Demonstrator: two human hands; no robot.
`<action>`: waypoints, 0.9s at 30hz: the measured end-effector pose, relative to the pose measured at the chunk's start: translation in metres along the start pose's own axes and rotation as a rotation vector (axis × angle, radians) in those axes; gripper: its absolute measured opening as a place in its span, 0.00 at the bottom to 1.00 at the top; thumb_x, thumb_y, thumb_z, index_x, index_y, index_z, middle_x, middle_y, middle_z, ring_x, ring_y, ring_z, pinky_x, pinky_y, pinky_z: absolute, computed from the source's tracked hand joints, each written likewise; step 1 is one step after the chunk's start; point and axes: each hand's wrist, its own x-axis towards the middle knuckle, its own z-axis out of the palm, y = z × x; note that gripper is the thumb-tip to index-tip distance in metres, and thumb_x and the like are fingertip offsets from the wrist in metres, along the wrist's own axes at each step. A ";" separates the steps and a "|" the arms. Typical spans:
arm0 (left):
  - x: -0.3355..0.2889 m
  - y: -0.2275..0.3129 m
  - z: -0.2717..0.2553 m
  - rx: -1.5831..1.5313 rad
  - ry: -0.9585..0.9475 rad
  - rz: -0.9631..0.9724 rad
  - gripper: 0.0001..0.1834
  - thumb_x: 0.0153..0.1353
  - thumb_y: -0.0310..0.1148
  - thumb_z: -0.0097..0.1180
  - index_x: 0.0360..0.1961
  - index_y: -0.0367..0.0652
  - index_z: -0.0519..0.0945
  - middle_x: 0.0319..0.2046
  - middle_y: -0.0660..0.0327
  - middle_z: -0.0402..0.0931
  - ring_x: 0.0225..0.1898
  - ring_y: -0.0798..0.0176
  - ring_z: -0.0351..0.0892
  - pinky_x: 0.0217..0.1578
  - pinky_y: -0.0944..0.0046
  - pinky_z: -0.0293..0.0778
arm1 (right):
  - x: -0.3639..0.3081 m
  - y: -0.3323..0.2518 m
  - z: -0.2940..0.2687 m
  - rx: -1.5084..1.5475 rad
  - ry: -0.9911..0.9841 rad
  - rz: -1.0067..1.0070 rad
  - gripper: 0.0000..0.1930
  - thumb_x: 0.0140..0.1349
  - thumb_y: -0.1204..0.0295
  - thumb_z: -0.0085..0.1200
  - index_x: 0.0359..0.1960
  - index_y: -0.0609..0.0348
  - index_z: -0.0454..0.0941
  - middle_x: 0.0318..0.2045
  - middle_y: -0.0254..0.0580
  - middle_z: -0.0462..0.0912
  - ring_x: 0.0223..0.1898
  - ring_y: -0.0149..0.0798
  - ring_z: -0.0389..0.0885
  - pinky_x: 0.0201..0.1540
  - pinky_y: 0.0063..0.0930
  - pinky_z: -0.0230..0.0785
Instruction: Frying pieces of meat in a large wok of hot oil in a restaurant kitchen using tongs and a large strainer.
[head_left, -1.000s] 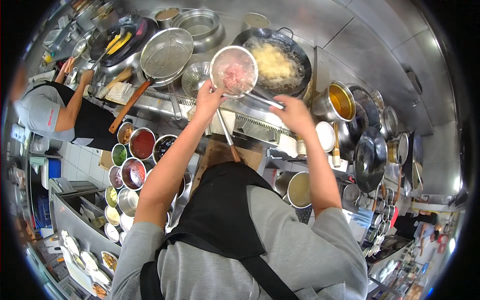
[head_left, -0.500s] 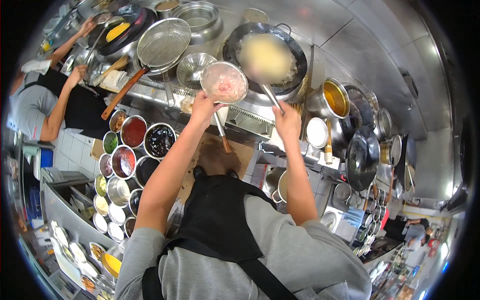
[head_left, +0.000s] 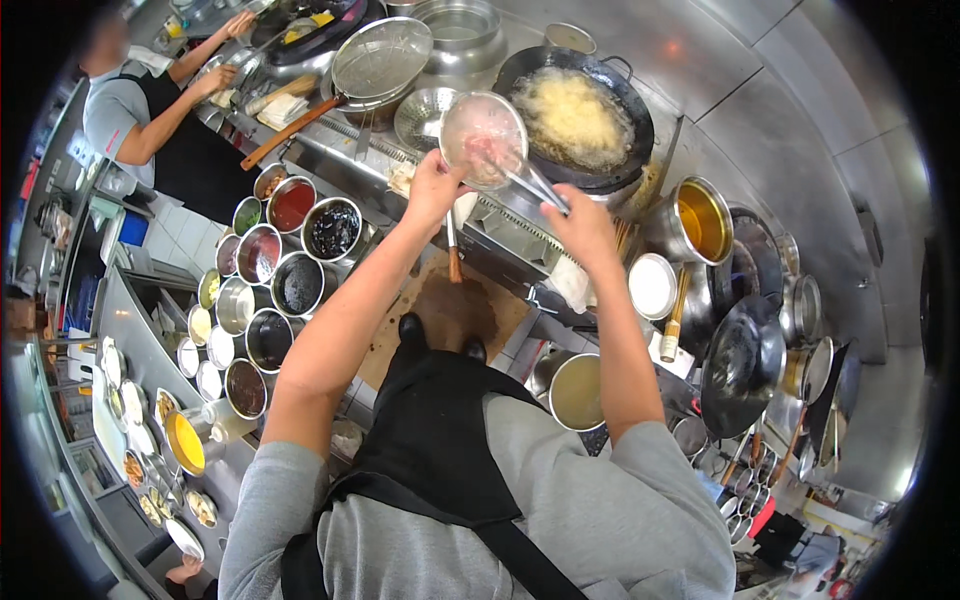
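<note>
Head view: a bowl (head_left: 454, 132) of pink food (head_left: 489, 146) is being held beside a black wok (head_left: 512, 82)

The left hand (head_left: 432, 190) is pinching the bowl's near edge between thumb and fingers, keeping it at the wok's near left side. The right hand (head_left: 582, 228) is curling around a long metal utensil (head_left: 537, 186), whose far end is reaching into the bowl. Pale yellow food (head_left: 575, 108) is frothing in the wok. A perforated ladle (head_left: 420, 118) is resting just left of the bowl; a wire strainer (head_left: 380, 60) is lying beyond it. Farther left, a co-worker (head_left: 150, 110) is standing near another wok.
</note>
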 end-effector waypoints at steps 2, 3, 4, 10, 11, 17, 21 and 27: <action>0.006 -0.014 0.007 0.084 0.002 0.030 0.09 0.56 0.23 0.57 0.32 0.36 0.67 0.29 0.62 0.66 0.29 0.65 0.76 0.30 0.64 0.84 | -0.005 0.019 0.015 -0.073 0.050 -0.040 0.18 0.59 0.59 0.55 0.49 0.49 0.80 0.38 0.53 0.83 0.39 0.56 0.81 0.46 0.45 0.72; 0.005 -0.010 0.012 0.081 0.003 0.040 0.09 0.56 0.23 0.57 0.32 0.36 0.67 0.29 0.62 0.66 0.29 0.65 0.76 0.30 0.64 0.84 | -0.009 0.016 0.006 -0.065 0.031 -0.005 0.18 0.59 0.60 0.55 0.49 0.49 0.80 0.39 0.52 0.83 0.39 0.55 0.82 0.45 0.44 0.73; 0.003 -0.008 0.017 0.042 0.011 -0.019 0.08 0.58 0.21 0.54 0.35 0.36 0.67 0.32 0.61 0.67 0.34 0.63 0.77 0.36 0.62 0.84 | -0.011 0.024 0.004 -0.008 0.084 -0.024 0.18 0.58 0.60 0.55 0.49 0.50 0.80 0.39 0.51 0.83 0.39 0.54 0.82 0.45 0.43 0.73; -0.012 0.004 0.002 -0.196 0.098 -0.059 0.11 0.59 0.20 0.53 0.41 0.31 0.67 0.39 0.53 0.71 0.40 0.55 0.80 0.37 0.58 0.85 | 0.001 0.065 -0.054 0.176 0.180 -0.048 0.18 0.56 0.63 0.58 0.46 0.55 0.82 0.40 0.52 0.83 0.43 0.51 0.82 0.47 0.35 0.72; -0.024 0.013 -0.005 -0.196 0.138 -0.075 0.14 0.59 0.21 0.54 0.45 0.29 0.67 0.41 0.52 0.72 0.40 0.55 0.80 0.38 0.59 0.85 | 0.008 0.067 -0.063 0.119 0.192 -0.028 0.18 0.56 0.62 0.58 0.46 0.56 0.82 0.40 0.53 0.83 0.44 0.51 0.82 0.47 0.36 0.72; -0.137 0.048 -0.103 -0.221 0.279 -0.081 0.15 0.63 0.23 0.48 0.51 0.34 0.70 0.44 0.51 0.79 0.41 0.55 0.82 0.39 0.67 0.79 | 0.146 0.165 -0.003 -0.202 0.239 0.006 0.23 0.58 0.55 0.52 0.50 0.55 0.79 0.49 0.57 0.79 0.52 0.56 0.76 0.55 0.45 0.68; -0.256 0.029 -0.183 -0.371 0.620 -0.024 0.13 0.62 0.21 0.47 0.48 0.34 0.69 0.46 0.49 0.77 0.43 0.51 0.81 0.42 0.60 0.80 | 0.166 0.171 0.015 0.302 0.350 0.056 0.16 0.61 0.64 0.50 0.42 0.62 0.81 0.34 0.47 0.84 0.35 0.45 0.81 0.39 0.40 0.72; -0.456 -0.041 -0.246 -0.480 1.399 0.005 0.16 0.56 0.19 0.46 0.47 0.24 0.66 0.40 0.46 0.75 0.37 0.48 0.81 0.39 0.61 0.82 | 0.109 0.087 0.041 1.124 0.174 0.245 0.13 0.68 0.64 0.48 0.45 0.57 0.79 0.17 0.26 0.61 0.12 0.22 0.53 0.11 0.19 0.47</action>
